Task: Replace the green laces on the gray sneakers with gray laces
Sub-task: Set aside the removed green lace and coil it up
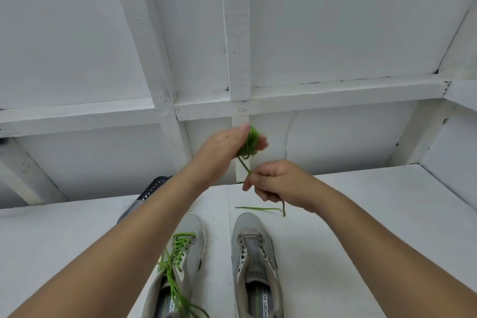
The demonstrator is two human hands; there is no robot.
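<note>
Two gray sneakers stand side by side on the white table. The left sneaker (178, 258) carries a green lace (175, 253) through its eyelets. The right sneaker (254, 258) has bare eyelets. Above them my left hand (222, 150) holds a wound bundle of a loose green lace (249, 143) around its fingers. My right hand (278, 183) pinches the strand that runs down from the bundle. The tail of that lace (260, 208) lies on the table just past the right sneaker's toe.
A dark perforated basket (152, 190) sits behind my left forearm at the table's far edge. White wooden wall framing (240, 106) rises close behind the table (361, 214). No gray laces are in view.
</note>
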